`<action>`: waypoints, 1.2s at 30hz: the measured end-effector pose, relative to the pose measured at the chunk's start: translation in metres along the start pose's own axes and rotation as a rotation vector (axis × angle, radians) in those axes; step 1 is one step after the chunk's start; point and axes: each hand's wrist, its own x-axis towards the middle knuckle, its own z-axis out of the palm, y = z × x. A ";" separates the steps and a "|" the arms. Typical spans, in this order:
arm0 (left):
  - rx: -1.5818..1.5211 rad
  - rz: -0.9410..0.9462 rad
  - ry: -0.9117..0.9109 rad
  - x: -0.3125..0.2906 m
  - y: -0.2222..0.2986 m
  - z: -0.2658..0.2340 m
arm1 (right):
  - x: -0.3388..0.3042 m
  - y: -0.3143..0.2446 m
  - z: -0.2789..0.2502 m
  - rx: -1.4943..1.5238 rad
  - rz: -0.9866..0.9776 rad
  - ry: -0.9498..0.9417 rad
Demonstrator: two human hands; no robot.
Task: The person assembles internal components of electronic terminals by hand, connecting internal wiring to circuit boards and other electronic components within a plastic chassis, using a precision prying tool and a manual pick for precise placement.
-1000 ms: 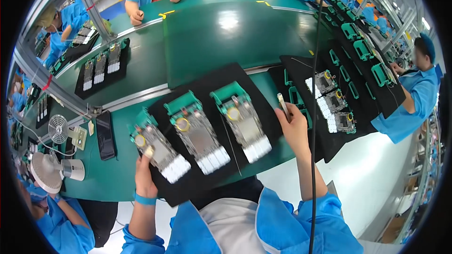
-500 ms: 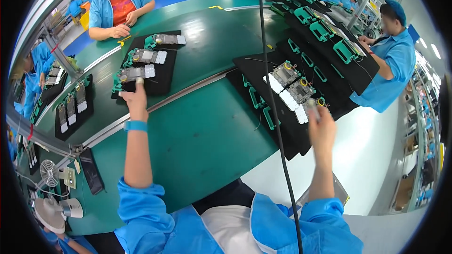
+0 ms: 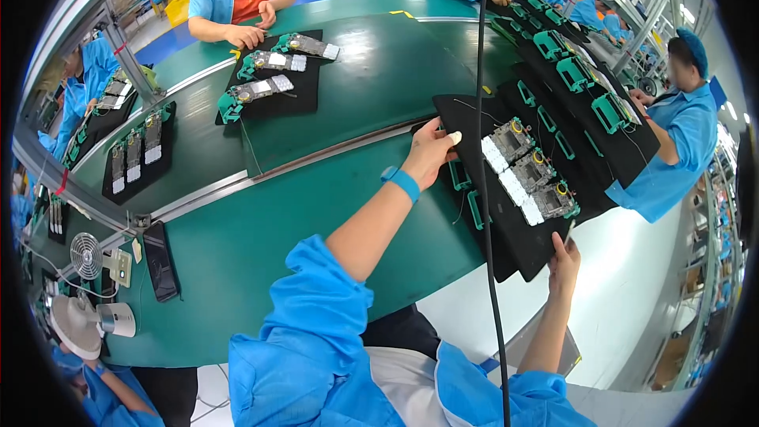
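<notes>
At the right end of the bench, a black mat [image 3: 514, 247] carries three grey circuit-board assemblies [image 3: 534, 171] with white, shiny ends and yellow round parts. My left hand [image 3: 429, 156] pinches the mat's left corner, a pale cover on one fingertip. On the near right edge, my right hand [image 3: 563, 262] has its fingers closed at the mat, just below the closest assembly. Green plastic frames [image 3: 475, 209] show on more black sheeting underneath. A black cable [image 3: 485, 190] hangs in front and hides a strip of the mat.
Across the bench, a person in blue sits by another black mat [image 3: 304, 99] with three assemblies. A second worker stands right, beside stacked mats with green frames [image 3: 575, 77]. A phone [image 3: 161, 261] and small fans [image 3: 87, 255] lie left. A metal rail [image 3: 316, 160] crosses the bench.
My left hand has left the far-left mat and moved right to the near mat's corner. My right hand has shifted down to its near edge. The view has turned.
</notes>
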 end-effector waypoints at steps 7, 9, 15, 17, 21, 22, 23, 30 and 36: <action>-0.058 0.032 0.136 -0.130 0.028 -0.047 | -0.036 -0.022 0.026 -0.005 -0.315 -0.118; -0.053 0.053 0.205 -0.179 0.043 -0.065 | -0.047 -0.029 0.047 0.004 -0.345 -0.268; -0.086 0.038 0.588 -0.314 0.049 -0.110 | -0.071 -0.027 0.129 -0.185 -0.192 -0.685; 0.031 0.033 0.666 -0.343 0.042 -0.096 | -0.051 0.009 0.154 -0.194 -0.525 -0.730; 0.125 -0.217 0.707 -0.397 0.018 -0.079 | -0.047 -0.004 0.193 -0.571 -0.522 -0.668; 0.118 -0.219 0.715 -0.404 0.021 -0.080 | -0.043 0.006 0.200 -0.553 -0.902 -0.507; 0.250 -0.432 0.575 -0.416 0.025 -0.090 | -0.063 -0.003 0.213 -0.485 -0.813 -0.450; 0.723 -0.336 0.627 -0.405 0.055 -0.100 | -0.063 0.013 0.224 -0.300 -0.381 -0.739; 0.587 -0.090 0.689 -0.380 0.052 -0.116 | -0.069 -0.001 0.211 -0.629 -0.971 -0.423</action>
